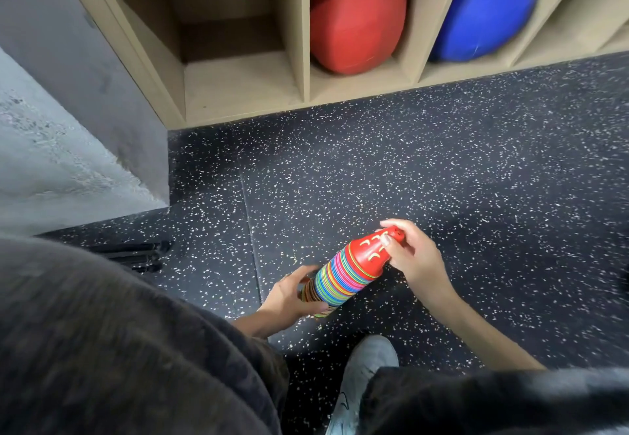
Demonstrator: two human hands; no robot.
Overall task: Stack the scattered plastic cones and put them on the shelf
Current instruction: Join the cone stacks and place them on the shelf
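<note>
Nested cone stack held tilted at lower centre of frame, off the floor, not yet shelved.

Risk, as judged: the multicoloured stack of nested plastic cones (343,276) is carried tilted, supported only at its ends; if the left hand (292,296) curled round the wide base end loosens, lower cones could slide out and scatter on the black speckled rubber floor (476,162). The right hand (413,257) is pinched on the red top cone's tip, so a pull there may lift off just that cone. Stack is seen as thin coloured rims, tightly packed. The empty left cubby of the beige wooden shelf (238,73), upper centre, is well apart from it.
</note>
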